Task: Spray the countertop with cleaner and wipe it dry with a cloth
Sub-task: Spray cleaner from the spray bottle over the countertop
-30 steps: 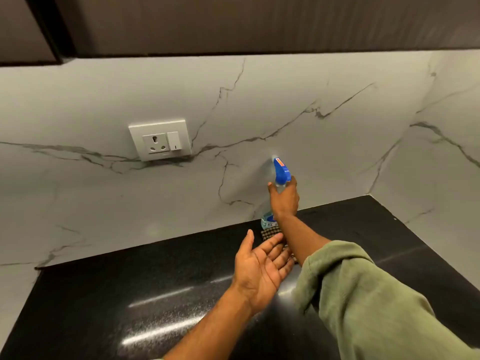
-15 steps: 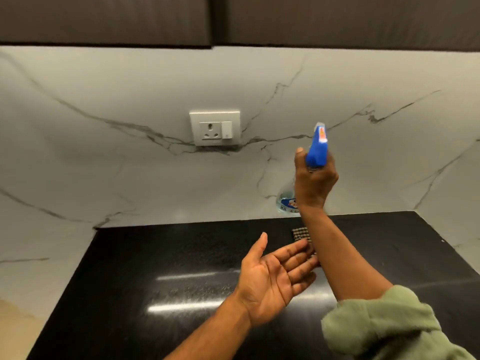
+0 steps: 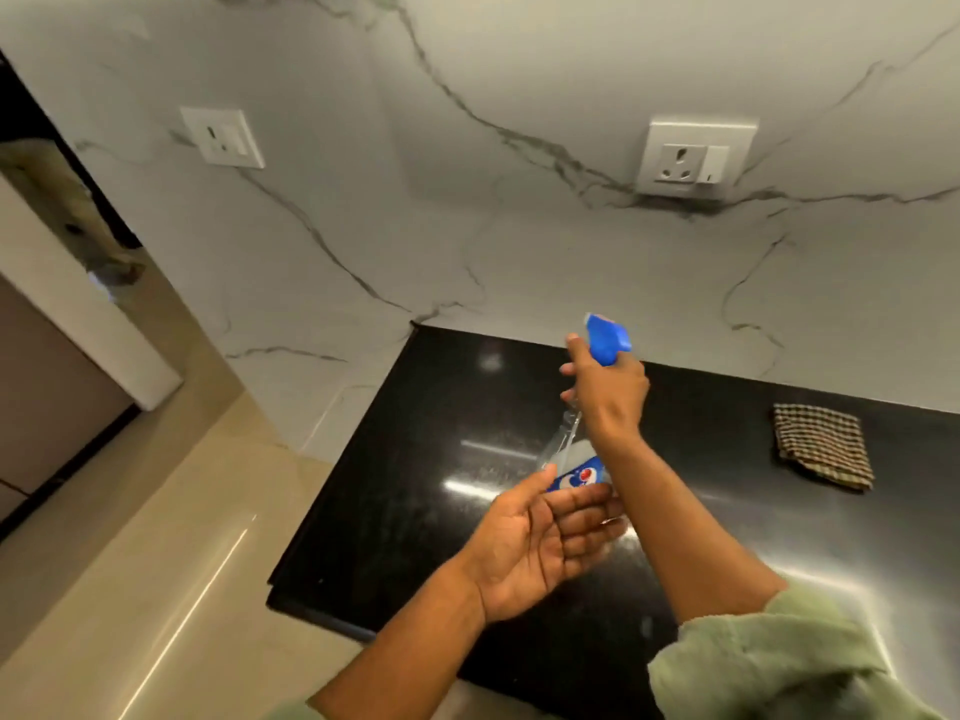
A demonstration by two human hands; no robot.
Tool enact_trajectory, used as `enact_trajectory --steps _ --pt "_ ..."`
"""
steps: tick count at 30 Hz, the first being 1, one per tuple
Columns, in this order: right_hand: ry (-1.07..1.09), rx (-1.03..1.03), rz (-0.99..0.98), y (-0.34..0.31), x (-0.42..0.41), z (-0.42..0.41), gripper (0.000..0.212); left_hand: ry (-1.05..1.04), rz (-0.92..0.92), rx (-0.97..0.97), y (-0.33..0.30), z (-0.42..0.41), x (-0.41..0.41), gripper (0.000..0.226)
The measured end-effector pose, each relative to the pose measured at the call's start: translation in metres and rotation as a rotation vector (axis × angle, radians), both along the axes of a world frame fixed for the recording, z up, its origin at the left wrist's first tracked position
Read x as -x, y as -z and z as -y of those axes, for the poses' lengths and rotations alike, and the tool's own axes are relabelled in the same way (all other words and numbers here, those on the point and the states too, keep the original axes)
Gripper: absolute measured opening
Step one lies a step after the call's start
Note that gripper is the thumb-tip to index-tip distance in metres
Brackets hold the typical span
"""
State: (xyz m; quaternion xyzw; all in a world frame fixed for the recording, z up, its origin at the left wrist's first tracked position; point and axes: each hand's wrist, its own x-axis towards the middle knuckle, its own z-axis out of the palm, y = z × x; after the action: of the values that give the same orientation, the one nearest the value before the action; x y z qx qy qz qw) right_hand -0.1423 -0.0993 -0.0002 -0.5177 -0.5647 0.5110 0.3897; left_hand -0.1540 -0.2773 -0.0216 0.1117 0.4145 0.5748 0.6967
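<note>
The spray bottle has been lifted off the black surface. It is held by the right hand; the left hand fingers are spread wide underneath. The cloth lies well right of the fingers. Spraying can start.

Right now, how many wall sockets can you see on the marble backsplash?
2: one wall socket at upper left, the other wall socket at upper right above the countertop. More may lie outside the view.

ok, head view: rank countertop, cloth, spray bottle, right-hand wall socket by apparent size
1. countertop, by far
2. spray bottle and cloth: too close to rank; the right hand hides part of the bottle, which sits nearer the camera
3. wall socket
</note>
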Motion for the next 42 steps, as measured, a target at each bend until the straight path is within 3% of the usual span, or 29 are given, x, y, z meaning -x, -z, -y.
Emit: enact_trajectory --steps 3,9,14,18,26,42 --pt "-0.031 -0.014 0.055 0.006 0.026 0.041 0.034 0.000 -0.002 -0.015 0.003 0.043 0.020 0.068" --pt "-0.024 -0.002 0.087 0.006 0.060 0.093 0.029 0.035 -0.037 0.057 0.023 0.134 0.066 0.070" --pt "0.032 0.022 0.148 0.016 0.066 0.128 0.030 -0.154 0.002 0.186 0.072 0.228 0.132 0.060" --pt "0.045 0.018 0.202 0.019 0.073 0.152 0.030 -0.278 -0.086 0.307 0.115 0.279 0.162 0.056" --pt "0.042 -0.014 0.248 0.018 0.095 0.167 0.033 -0.397 -0.027 0.340 0.125 0.259 0.154 0.056" --pt "0.010 -0.031 0.308 0.020 0.099 0.170 0.033 -0.471 -0.116 0.383 0.127 0.241 0.139 0.045"
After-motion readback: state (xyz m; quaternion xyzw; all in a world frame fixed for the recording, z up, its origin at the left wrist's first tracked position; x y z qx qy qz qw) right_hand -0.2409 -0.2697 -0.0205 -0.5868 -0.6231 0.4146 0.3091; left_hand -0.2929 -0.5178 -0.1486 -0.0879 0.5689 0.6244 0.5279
